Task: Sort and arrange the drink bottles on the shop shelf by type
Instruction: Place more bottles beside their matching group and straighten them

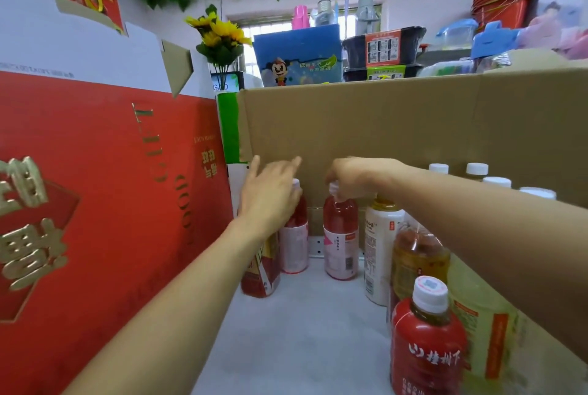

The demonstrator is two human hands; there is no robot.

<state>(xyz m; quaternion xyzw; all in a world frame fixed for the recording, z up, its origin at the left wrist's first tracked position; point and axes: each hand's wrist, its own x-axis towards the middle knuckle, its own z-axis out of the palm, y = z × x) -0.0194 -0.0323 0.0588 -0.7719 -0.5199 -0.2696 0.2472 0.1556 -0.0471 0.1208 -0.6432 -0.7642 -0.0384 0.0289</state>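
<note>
Nearest sat one red-labelled white-capped plastic bottle (428,340), then way at the back of the white shelf (302,331) two pink-red plastic drink bottles: left hand (270,194) open, fingers spread against the left pink bottle (294,245), right hand (353,178) pinching the cap of the right pink bottle (340,235).

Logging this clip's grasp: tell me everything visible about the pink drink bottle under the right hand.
The pink drink bottle is clear plastic holding red-pink liquid, with a pale pink-and-white label round its lower half and a pale cap. It stands upright at the back of the white shelf, before the cardboard wall. The right hand pinches its cap from above. A white bottle stands close on its right; contact unclear.
</note>
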